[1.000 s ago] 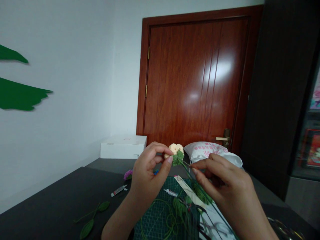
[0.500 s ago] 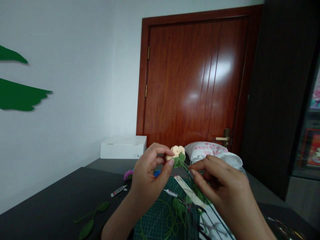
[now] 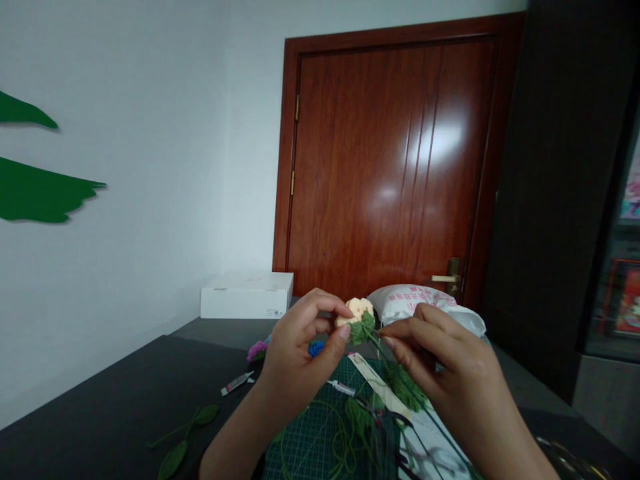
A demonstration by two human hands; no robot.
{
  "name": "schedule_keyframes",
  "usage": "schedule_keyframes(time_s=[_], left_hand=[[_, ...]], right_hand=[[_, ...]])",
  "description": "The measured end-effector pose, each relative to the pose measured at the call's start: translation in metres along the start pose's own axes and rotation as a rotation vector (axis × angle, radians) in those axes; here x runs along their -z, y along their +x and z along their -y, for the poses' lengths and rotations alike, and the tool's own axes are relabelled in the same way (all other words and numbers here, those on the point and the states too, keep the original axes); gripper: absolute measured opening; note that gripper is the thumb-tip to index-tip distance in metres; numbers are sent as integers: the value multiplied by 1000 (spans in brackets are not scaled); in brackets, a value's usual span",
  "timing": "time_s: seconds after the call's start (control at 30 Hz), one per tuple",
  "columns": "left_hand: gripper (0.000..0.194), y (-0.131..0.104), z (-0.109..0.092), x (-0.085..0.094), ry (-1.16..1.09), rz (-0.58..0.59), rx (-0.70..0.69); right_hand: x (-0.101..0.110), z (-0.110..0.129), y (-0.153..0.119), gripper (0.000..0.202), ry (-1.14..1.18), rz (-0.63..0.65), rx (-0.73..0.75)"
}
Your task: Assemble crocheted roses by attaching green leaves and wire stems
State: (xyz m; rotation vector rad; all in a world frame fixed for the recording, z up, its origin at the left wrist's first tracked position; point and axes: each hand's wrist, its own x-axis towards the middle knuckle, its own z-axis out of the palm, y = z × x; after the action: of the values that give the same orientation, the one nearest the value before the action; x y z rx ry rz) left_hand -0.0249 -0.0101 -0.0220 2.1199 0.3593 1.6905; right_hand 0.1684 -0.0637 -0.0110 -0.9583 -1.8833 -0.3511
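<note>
A cream crocheted flower (image 3: 361, 308) with a green base (image 3: 359, 331) is raised above the table. My left hand (image 3: 311, 333) pinches it between thumb and fingers at its left side. Just right of the green base, my right hand (image 3: 443, 350) is closed, thumb against fingertips, on something thin that is too small to make out. A green stem (image 3: 376, 345) slants from the flower's base down to the right, passing below my right fingers.
A green cutting mat (image 3: 305, 440) carries loose green yarn (image 3: 343, 443), a small glue tube (image 3: 342, 387) and pliers (image 3: 375, 413). Crocheted leaves (image 3: 174, 459) and another tube (image 3: 237, 383) lie left. A white box (image 3: 245, 297) and a white bag (image 3: 413, 300) stand behind.
The flower and both hands have shifted slightly; the flower sits a little lower and to the right. My right fingertips remain close to its green base.
</note>
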Motion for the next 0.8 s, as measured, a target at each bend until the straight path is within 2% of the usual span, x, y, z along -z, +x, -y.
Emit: schedule_keyframes(time_s=[0.33, 0.43, 0.67, 0.8], left_hand=[[13, 3, 0, 0, -17, -19, 27], [12, 3, -1, 0, -56, -20, 44], [13, 4, 2, 1, -181, -20, 84], [12, 4, 3, 3, -262, 22, 123]], right_hand=[[1, -6, 0, 17, -203, -58, 91], [2, -9, 0, 17, -204, -52, 146], [1, -4, 0, 16, -171, -81, 105], [1, -6, 0, 14, -165, -95, 118]])
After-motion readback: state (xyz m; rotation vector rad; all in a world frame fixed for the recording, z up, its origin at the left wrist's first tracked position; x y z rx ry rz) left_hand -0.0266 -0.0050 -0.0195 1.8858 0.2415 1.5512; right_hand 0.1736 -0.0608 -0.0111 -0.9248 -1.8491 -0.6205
